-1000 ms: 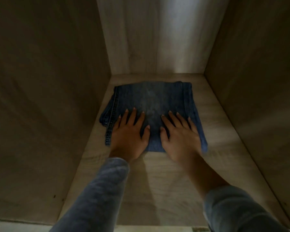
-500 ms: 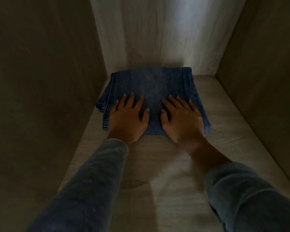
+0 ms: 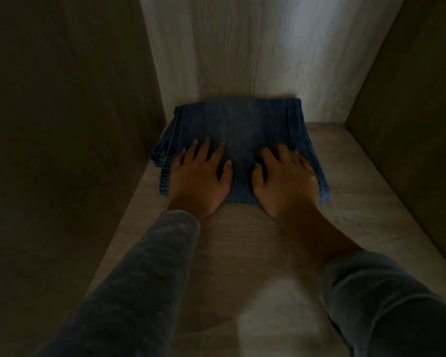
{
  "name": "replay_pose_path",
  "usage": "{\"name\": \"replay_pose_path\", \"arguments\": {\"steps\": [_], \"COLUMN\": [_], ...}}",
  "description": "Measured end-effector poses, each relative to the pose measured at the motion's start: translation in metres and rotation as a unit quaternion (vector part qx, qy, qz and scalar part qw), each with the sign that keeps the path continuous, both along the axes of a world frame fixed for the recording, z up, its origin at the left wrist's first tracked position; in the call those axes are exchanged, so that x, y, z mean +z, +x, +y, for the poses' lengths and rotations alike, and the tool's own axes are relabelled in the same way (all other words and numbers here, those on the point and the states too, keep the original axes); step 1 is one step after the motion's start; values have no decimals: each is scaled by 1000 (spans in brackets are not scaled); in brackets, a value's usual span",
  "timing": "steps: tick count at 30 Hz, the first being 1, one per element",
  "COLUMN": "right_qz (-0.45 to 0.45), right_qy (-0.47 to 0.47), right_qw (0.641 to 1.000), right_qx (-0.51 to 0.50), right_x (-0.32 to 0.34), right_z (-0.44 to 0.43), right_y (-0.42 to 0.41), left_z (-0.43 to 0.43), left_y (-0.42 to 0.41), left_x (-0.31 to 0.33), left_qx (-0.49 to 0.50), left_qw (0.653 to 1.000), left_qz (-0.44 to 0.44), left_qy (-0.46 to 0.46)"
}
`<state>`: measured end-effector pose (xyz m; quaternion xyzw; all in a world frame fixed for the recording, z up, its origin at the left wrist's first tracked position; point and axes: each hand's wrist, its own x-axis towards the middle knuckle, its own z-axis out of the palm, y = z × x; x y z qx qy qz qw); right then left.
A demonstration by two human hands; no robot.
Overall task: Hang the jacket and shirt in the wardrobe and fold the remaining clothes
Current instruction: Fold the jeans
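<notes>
Folded blue jeans (image 3: 240, 124) lie flat on the wooden wardrobe shelf (image 3: 255, 253), their far edge against the back panel and their left side by the left wall. My left hand (image 3: 200, 179) rests palm down on the near left part of the jeans, fingers spread and straight. My right hand (image 3: 285, 181) lies on the near right part, its fingers slightly bent against the denim. Both grey sleeves reach in from below. No jacket or shirt is in view.
The compartment is dim and boxed in by a left wall (image 3: 62, 150), a pale back panel (image 3: 255, 47) and a right wall (image 3: 410, 137). Bare shelf shows to the right of the jeans and in front of them.
Both hands have pushed the folded jeans deeper along the shelf until they reach the back panel. My right fingers have bent a little.
</notes>
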<state>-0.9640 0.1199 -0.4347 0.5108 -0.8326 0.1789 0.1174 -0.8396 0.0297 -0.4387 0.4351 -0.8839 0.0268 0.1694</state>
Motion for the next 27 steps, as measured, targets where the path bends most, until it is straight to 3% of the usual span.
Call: {"name": "replay_pose_path", "arguments": {"steps": [8,11,21,27], "right_qz": [21,-3,-70,-90], "right_qy": [-53,3,136,182], "right_qw": [998,1000,988,979], "right_qx": [-4,-1,23,13], "right_x": [-9,-8,-7,-1], "right_z": [13,27,107,182], "right_y": [9,17,53,97], "left_z": [17,34,109,181], "left_y": [10,23,81,130], "left_x": [-12,-11,-8,-5], "left_qx": [-6,-22,-1,13], "left_qw": [998,998,986,986], "left_qz": [47,61,-41,-57], "left_qy": [-47,-24,164,159]}}
